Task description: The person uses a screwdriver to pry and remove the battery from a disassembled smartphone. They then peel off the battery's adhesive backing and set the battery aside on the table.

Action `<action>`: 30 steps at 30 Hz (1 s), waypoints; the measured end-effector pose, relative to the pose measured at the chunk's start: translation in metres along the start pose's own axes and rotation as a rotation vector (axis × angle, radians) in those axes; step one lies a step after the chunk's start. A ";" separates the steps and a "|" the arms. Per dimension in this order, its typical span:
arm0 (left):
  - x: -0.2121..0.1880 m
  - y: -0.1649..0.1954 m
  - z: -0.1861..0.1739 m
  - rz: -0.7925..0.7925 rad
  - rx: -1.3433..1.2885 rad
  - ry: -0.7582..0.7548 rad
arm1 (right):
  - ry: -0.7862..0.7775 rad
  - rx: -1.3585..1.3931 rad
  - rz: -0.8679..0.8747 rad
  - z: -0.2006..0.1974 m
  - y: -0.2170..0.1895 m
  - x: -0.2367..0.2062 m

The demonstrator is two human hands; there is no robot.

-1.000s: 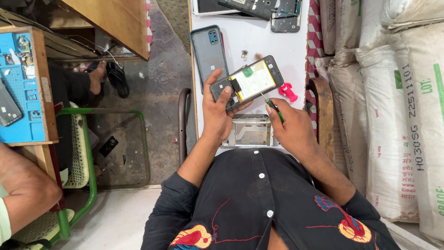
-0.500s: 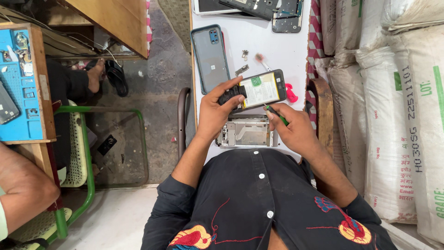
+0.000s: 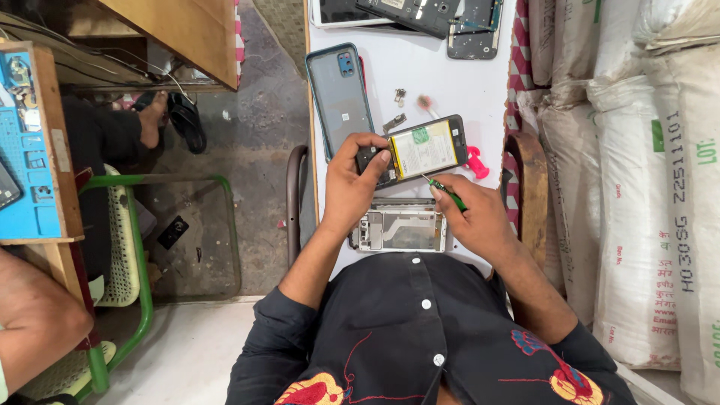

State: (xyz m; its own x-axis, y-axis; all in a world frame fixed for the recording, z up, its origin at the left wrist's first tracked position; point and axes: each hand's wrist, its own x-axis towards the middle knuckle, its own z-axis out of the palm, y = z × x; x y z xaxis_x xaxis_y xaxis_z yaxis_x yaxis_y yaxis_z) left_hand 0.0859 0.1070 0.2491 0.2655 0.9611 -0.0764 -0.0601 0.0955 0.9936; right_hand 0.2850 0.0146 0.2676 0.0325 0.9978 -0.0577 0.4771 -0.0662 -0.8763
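My left hand [image 3: 352,184] grips the near end of an opened phone [image 3: 420,150] with its pale battery showing, held just above the white table [image 3: 420,71]. My right hand [image 3: 472,217] pinches a thin green-handled screwdriver [image 3: 444,193], whose tip touches the phone's lower edge. A silver metal phone frame [image 3: 400,229] lies on the table between my hands, close to my chest. A grey-blue back cover [image 3: 341,94] lies to the left of the phone. A pink tool [image 3: 475,161] sits just right of the phone.
Small loose parts [image 3: 409,105] lie beyond the phone. More opened phones [image 3: 442,19] rest at the table's far edge. White sacks [image 3: 637,187] stack up on the right. On the left are a green-framed chair [image 3: 127,247], another person's sandalled foot [image 3: 154,120] and a blue work mat [image 3: 26,150].
My left hand has brought the opened phone down and nearer, turning it flatter. The screwdriver tip has come up against its lower edge.
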 end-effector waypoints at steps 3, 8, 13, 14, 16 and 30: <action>0.004 -0.006 -0.001 0.041 0.006 0.021 | -0.013 0.041 0.041 0.001 0.005 0.006; 0.008 -0.011 0.000 -0.065 -0.206 0.030 | -0.031 0.068 0.063 0.006 0.008 0.010; 0.004 -0.008 0.005 -0.033 -0.177 0.087 | 0.007 0.054 0.028 0.008 0.002 0.015; 0.004 -0.007 0.006 -0.014 -0.174 0.095 | 0.012 0.063 0.022 0.007 0.001 0.015; 0.001 -0.003 0.008 -0.010 -0.220 0.090 | 0.023 0.079 0.011 0.006 -0.001 0.016; -0.024 0.035 0.011 0.001 -0.338 -0.019 | -0.202 0.714 0.213 -0.002 0.001 -0.002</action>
State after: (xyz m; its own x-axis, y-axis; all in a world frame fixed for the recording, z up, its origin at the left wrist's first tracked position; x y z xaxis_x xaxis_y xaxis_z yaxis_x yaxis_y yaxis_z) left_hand 0.0884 0.0845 0.2864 0.2829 0.9566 -0.0707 -0.3751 0.1782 0.9097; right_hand 0.2872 0.0125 0.2682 -0.1333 0.9491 -0.2853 -0.2062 -0.3081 -0.9287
